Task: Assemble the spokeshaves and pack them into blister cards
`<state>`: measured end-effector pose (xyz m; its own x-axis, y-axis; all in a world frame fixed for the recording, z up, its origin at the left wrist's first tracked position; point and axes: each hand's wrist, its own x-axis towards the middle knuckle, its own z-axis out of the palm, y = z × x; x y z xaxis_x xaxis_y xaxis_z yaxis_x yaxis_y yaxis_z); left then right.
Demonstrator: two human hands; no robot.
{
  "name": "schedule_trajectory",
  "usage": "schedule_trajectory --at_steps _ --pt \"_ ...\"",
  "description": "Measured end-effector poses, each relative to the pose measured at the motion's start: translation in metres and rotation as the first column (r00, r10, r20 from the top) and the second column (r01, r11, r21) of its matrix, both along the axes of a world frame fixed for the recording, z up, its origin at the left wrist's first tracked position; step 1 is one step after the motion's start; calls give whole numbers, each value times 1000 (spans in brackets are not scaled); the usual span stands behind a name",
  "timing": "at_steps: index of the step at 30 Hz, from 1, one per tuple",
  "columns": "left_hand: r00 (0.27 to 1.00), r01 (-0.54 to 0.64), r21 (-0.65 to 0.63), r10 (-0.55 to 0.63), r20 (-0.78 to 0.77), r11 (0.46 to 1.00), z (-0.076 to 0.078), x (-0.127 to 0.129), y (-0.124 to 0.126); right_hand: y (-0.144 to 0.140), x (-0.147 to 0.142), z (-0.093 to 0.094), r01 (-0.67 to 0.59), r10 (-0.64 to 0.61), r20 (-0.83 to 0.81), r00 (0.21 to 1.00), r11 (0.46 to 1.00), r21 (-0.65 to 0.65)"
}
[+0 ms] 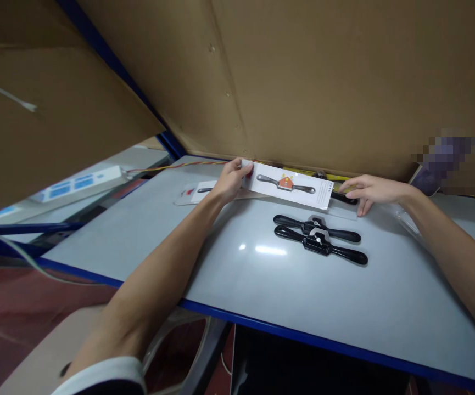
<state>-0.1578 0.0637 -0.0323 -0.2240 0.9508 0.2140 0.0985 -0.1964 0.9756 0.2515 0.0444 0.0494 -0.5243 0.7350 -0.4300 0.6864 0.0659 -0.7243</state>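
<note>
My left hand point(234, 178) pinches the left end of a white printed card point(292, 185), which is tilted up over the table and bears a picture of a spokeshave. At the card's right end is my right hand point(371, 192), its fingers apart beside a black handle point(346, 198) that sticks out from behind the card. Whether the fingers touch that handle I cannot tell. Two black spokeshaves lie side by side in front: a nearer spokeshave point(319, 244) and a farther spokeshave point(317, 226). Clear plastic edges show below the card.
Another printed package point(191, 192) lies left of my left wrist on the grey table point(237, 274). Cardboard panels point(303, 82) rise behind it. Twisted wires point(179, 165) run along the back to a power strip point(84, 184). Clear plastic point(406, 220) lies by my right forearm.
</note>
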Motion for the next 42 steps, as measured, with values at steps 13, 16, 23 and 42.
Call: schedule_trajectory --at_steps 13,16,23,42 --pt "996 44 32 -42 -74 998 0 16 -5 -14 -24 3 -51 49 -119 992 999 -13" --pt "996 83 0 -83 -33 997 1 20 -8 -15 -28 3 -43 46 -73 996 998 43" --pt "987 154 -2 -154 55 988 13 36 -18 -14 -28 5 26 -24 -26 999 996 87" --pt "970 236 -21 -234 63 972 33 48 -35 0 -11 -1 -96 109 -70 992 981 170"
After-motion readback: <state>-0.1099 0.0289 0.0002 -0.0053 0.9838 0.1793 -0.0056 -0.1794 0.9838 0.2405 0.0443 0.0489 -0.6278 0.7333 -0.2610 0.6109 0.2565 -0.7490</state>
